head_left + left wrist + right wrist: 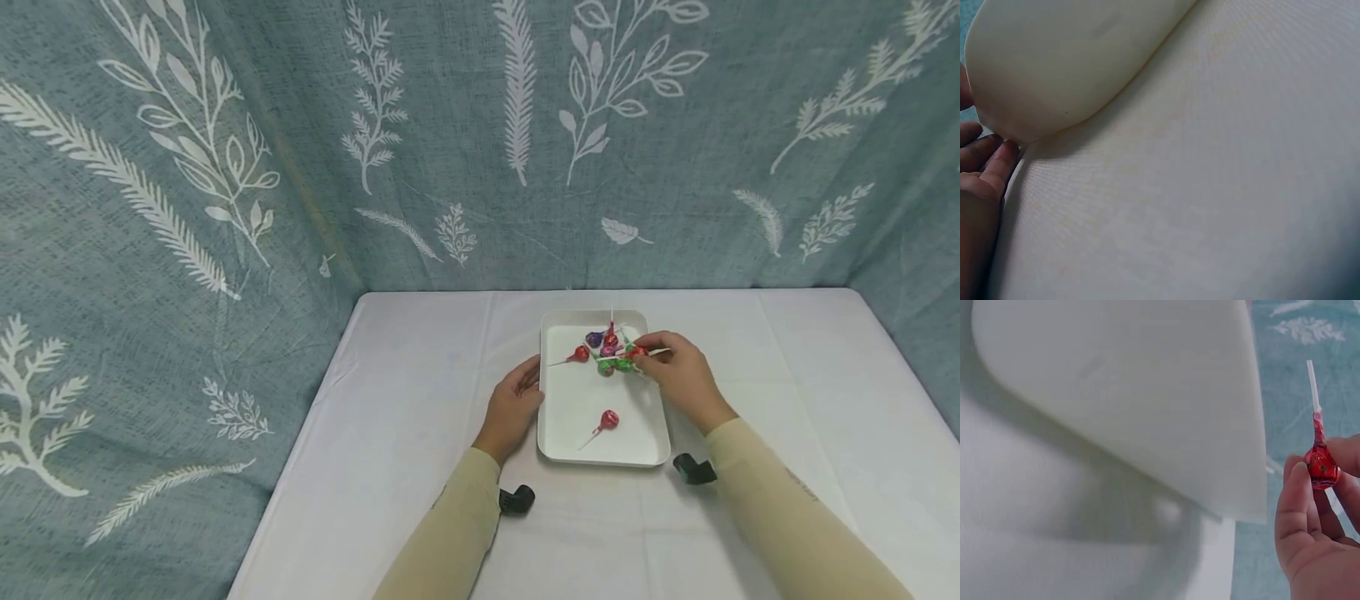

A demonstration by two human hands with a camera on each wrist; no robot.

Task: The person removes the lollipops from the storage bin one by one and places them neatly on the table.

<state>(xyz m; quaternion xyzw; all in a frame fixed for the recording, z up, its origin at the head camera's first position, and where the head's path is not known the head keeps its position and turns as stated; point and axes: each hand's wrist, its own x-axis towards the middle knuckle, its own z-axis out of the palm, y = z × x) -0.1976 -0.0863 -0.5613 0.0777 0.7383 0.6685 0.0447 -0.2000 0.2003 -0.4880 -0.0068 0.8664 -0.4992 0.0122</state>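
Note:
A white tray [592, 450] lies on the table with several wrapped lollipops in it. My left hand [513, 414] grips the tray's left side; in the left wrist view its fingertips [1007, 150] are at the tray's lower edge. Over the tray's right part, my right hand [681, 375] pinches a red lollipop [1322, 467] by its round head, between thumb and fingers, the white stick pointing away from the hand. Beneath it, red, purple and green lollipops cluster at the far end. One red lollipop [581, 354] sits left of that cluster, another red lollipop [609, 419] nearer the front.
A white cloth [420, 433] covers the table. Behind and to the left hangs a blue-green curtain [450, 125] with white leaf prints. Small black devices [517, 500] stick out from both wrists, the right one close to the tray's near right corner.

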